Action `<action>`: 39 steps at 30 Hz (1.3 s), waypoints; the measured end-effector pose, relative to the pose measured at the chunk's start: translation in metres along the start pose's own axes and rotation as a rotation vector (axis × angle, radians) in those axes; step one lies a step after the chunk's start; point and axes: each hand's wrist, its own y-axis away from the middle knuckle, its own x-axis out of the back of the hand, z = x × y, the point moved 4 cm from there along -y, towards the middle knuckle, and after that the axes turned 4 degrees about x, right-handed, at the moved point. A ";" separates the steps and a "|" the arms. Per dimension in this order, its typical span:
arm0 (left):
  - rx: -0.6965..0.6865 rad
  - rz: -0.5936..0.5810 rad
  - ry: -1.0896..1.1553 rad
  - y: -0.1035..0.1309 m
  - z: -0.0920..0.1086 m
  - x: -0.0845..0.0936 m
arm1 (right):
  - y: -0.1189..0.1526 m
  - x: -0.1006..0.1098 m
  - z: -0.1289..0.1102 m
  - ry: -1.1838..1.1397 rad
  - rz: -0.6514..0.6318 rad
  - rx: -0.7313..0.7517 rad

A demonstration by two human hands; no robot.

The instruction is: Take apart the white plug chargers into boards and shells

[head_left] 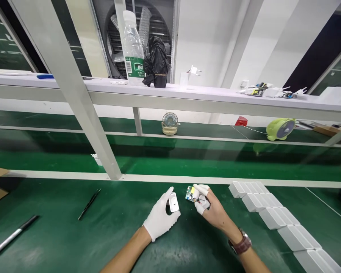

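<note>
My left hand point(162, 217), in a white glove, grips a small white charger housing point(174, 202) between thumb and fingers, just above the green bench. Across a narrow gap, my right hand point(213, 208) wears white finger cots and pinches a small circuit board point(191, 194) with a yellow part on it. A white plastic piece point(204, 201) sits behind the board, partly covered by the right fingers. A watch with a brown strap point(241, 242) is on my right wrist.
Rows of white plastic housings point(281, 220) line the bench on the right. Black tweezers point(89, 204) and a silver-black rod point(13, 237) lie on the left. A slanted metal post point(88, 113) carries a shelf point(216, 99) holding a bottle point(133, 49). Small fans point(169, 123) stand behind.
</note>
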 end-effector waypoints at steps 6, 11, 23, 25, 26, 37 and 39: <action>0.000 0.021 0.005 0.003 0.000 -0.001 | 0.017 -0.011 0.008 -0.028 0.069 0.019; -0.107 0.057 -0.076 -0.002 -0.004 -0.004 | 0.023 -0.006 0.007 0.121 0.059 0.183; -0.155 0.015 -0.245 -0.017 0.006 -0.001 | 0.014 -0.004 -0.013 0.670 -0.027 0.512; -0.132 0.003 -0.281 -0.022 0.007 -0.001 | 0.011 -0.002 -0.012 0.717 -0.060 0.525; -0.122 0.002 -0.295 -0.025 0.007 -0.001 | 0.009 0.000 -0.011 0.735 -0.069 0.529; -0.066 0.003 -0.306 -0.038 0.007 -0.005 | 0.008 0.004 -0.005 0.735 -0.114 0.517; -0.091 0.006 -0.301 -0.037 0.009 -0.005 | 0.010 0.006 -0.008 0.644 -0.021 0.513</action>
